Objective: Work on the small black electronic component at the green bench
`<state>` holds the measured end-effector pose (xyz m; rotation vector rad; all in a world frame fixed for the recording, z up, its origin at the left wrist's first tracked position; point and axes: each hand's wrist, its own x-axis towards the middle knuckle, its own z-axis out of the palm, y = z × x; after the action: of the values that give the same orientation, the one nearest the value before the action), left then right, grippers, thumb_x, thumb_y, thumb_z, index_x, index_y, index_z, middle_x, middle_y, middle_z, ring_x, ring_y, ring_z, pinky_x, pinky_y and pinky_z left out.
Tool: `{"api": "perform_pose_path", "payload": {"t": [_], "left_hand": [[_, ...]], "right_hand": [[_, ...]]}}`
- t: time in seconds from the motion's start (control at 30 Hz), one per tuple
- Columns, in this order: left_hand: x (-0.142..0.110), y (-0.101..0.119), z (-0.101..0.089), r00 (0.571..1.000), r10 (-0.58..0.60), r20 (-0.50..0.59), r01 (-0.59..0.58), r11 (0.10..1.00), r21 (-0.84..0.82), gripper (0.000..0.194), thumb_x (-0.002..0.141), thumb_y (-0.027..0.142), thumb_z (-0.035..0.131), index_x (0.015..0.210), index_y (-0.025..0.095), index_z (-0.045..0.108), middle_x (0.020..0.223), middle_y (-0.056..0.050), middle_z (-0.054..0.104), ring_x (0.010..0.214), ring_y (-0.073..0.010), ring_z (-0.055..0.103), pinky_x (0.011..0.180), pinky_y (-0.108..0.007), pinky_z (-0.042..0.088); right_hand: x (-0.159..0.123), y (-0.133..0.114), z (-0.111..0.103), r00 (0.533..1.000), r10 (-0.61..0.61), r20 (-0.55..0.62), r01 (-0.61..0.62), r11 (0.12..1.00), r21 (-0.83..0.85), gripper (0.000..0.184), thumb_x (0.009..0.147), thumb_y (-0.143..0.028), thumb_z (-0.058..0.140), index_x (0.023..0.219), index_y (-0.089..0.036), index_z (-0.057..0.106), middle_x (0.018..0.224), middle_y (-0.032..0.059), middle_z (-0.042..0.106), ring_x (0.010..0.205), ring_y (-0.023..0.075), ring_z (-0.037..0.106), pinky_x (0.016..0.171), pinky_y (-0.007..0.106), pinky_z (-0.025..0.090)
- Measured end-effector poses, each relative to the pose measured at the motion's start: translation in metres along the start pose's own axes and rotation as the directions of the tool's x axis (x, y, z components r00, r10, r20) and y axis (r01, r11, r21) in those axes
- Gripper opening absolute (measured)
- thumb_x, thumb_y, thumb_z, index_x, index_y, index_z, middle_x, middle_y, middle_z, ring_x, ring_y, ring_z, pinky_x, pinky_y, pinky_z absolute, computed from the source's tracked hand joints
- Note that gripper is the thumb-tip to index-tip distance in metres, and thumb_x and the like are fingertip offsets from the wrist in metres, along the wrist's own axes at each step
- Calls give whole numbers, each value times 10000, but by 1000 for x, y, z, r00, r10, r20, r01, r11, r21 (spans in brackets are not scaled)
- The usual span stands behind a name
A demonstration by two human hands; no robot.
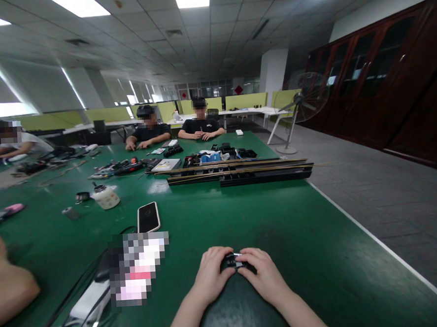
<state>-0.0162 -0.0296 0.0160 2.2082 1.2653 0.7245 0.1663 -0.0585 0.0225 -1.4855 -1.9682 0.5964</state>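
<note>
Between both hands, near the front edge of the green table [313, 256], is a small black part with a pale silvery piece [235, 261]; its kind is too small to make out. My left hand [213, 269] grips its left side, thumb in front and fingers behind. From the right, my right hand [261, 269] pinches the same part between thumb and fingertips. The fingers hide much of it. Both wrists rest low over the tabletop.
A phone [148, 217] lies ahead on the left, beside cables and a white adapter [89, 300]. Farther off are a patterned jar [105, 197], long black rails [265, 174] with thin rods, and tools. Another person's arm [9, 285] reaches in at left; other people sit across the table.
</note>
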Motion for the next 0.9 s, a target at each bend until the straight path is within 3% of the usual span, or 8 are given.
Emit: {"api": "perform_pose_path", "payload": {"t": [0.9], "left_hand": [[1, 0, 0, 1000, -12, 16, 12, 1000, 6, 356, 780, 182, 595, 1127, 246, 553, 1118, -50, 604, 1049, -241, 513, 909, -399, 385]], "right_hand": [[0, 1, 2, 1000, 6, 0, -6, 1000, 8, 187, 761, -234, 590, 936, -269, 644, 1088, 43, 640, 1057, 230, 548, 931, 412, 388]]}}
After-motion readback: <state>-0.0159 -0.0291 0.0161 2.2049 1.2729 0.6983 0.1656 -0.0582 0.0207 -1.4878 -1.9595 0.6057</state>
